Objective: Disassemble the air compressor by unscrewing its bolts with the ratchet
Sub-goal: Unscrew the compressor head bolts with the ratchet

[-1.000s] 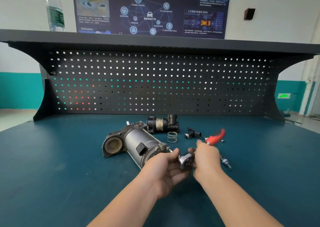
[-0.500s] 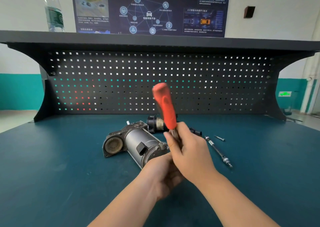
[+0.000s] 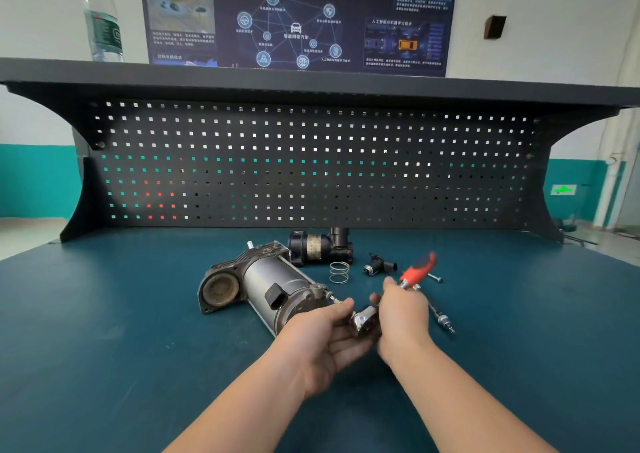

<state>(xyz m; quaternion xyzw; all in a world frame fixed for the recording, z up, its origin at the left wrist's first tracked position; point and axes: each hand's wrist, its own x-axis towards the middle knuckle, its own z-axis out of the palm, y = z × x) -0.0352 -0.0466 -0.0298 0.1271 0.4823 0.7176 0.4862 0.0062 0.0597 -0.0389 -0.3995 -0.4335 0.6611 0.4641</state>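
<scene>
So the right hand [image 3: 401,314] grips the ratchet [image 3: 363,322], handle angled up-right, left hand [image 3: 322,338] cradling its head just off the compressor [image 3: 273,290] end bolt [image 3: 333,297].

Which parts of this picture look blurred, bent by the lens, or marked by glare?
Head view: the ratchet's red handle is smeared by motion; the wide lens bows the shelf edge and pegboard; a small glint sits on the ratchet head; lighting is soft, shadows faint.

I saw a water bottle [image 3: 103,19] standing on the dark shelf [image 3: 311,78], a poster [image 3: 298,19] on the wall behind, and a pegboard [image 3: 311,165] backing the green table [image 3: 121,348].
</scene>
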